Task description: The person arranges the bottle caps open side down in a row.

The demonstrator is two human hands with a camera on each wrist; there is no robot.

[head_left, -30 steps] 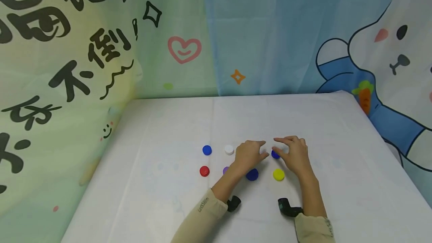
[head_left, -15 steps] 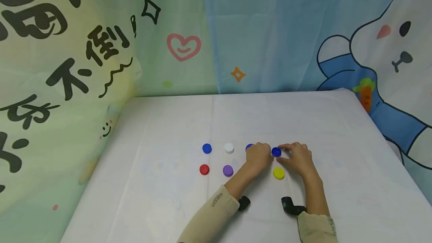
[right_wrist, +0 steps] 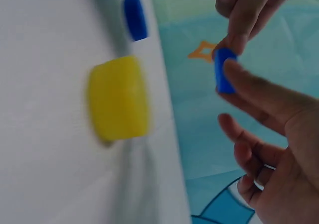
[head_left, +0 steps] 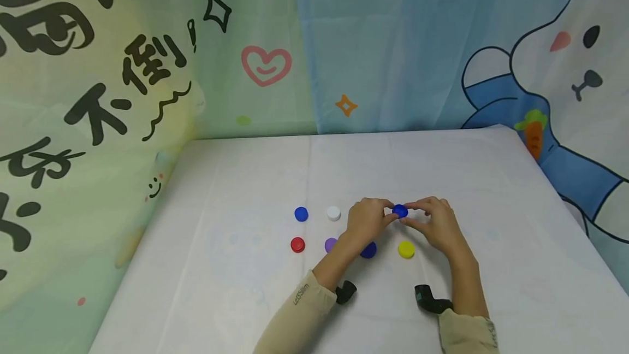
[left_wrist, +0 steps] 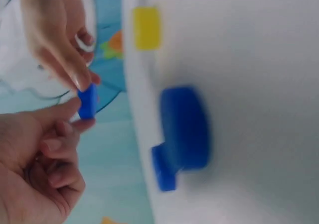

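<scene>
Above the table, both hands pinch one small blue bottle cap from opposite sides. My left hand has its thumb and forefinger at the cap's left edge. From the right, my right hand pinches the same cap between thumb and forefinger. Below the hands, a yellow cap and a larger dark blue cap lie on the table. Another small blue cap shows behind the larger one in the left wrist view; the left hand hides it in the head view.
Left of the hands lie a white cap, a blue cap, a red cap and a purple cap, partly covered by the left forearm. A white cloth covers the table. A printed curtain hangs behind.
The left hand moved right, then back left and up to the small blue cap. That cap was on the table by the right hand and is now raised, pinched by both hands.
</scene>
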